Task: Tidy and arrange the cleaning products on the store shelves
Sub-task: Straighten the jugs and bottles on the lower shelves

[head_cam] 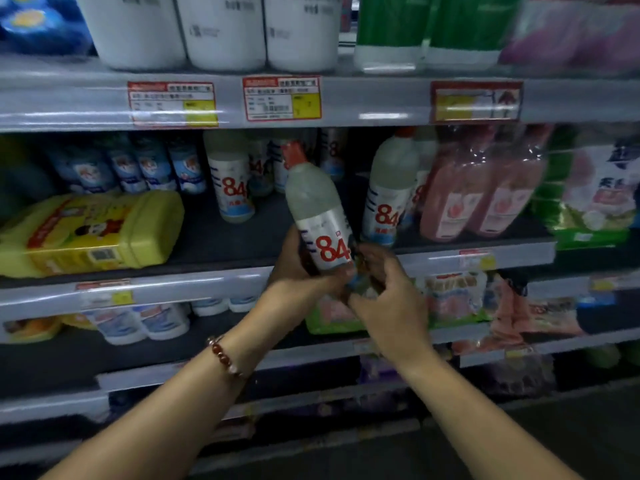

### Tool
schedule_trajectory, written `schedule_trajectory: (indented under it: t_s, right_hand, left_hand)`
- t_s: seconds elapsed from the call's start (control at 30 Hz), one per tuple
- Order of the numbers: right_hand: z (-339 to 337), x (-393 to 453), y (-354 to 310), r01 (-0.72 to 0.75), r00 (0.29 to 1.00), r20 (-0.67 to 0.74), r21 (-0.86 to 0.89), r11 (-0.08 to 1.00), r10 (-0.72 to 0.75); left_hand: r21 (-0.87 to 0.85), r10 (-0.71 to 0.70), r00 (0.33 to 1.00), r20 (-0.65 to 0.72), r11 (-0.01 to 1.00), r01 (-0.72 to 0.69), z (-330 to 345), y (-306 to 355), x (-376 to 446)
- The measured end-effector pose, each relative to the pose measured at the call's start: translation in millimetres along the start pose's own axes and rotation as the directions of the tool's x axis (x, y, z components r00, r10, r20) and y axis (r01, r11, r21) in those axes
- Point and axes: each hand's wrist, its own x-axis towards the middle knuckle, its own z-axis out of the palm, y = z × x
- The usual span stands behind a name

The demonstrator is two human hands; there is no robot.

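Note:
A white "84" disinfectant bottle (320, 209) with a red cap is held in front of the middle shelf (207, 244), tilted slightly left. My left hand (294, 268) grips its lower body from the left. My right hand (388, 292) holds its base from the right, fingers curled around the bottom. Two more "84" bottles stand on the shelf, one (230, 181) to the left and one (389, 188) to the right, with others behind them.
A yellow jug (93, 230) lies on its side at the shelf's left. Pink bottles in plastic wrap (485, 192) and green packs (588, 202) stand at the right. White tubs (221, 29) fill the top shelf. Lower shelves hold small bottles and packets.

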Motion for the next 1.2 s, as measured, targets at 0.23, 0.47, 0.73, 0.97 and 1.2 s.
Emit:
schedule_trajectory:
  t_s: [0.23, 0.47, 0.73, 0.97, 1.2]
  right_hand:
    - [-4.9, 33.9, 18.5, 0.155, 0.988, -0.008, -0.025, 0.988, -0.155]
    - [-4.3, 49.0, 18.2, 0.128, 0.989, 0.075, 0.005, 0.992, -0.128]
    - [2.0, 46.6, 11.8, 0.052, 0.994, 0.099, -0.068, 0.996, -0.045]
    - [1.6, 43.9, 23.7, -0.034, 0.995, 0.089, -0.049, 0.998, 0.038]
    - [-12.6, 23.2, 23.0, 0.111, 0.987, 0.15, -0.35, 0.93, -0.061]
  left_hand:
    - [0.194, 0.173, 0.979, -0.112, 0.97, -0.149, 17.6, 9.7, 30.1]
    - [0.293, 0.197, 0.966, -0.169, 0.945, -0.142, 21.8, 10.4, 47.3]
    - [0.334, 0.191, 0.975, -0.111, 0.931, -0.145, 15.1, -3.3, 60.6]
    - [0.342, 0.205, 0.969, -0.141, 0.928, -0.147, 23.5, -23.3, 57.9]
    - [0.821, 0.229, 0.97, -0.086, 0.567, -0.061, 12.2, -23.3, 24.3]
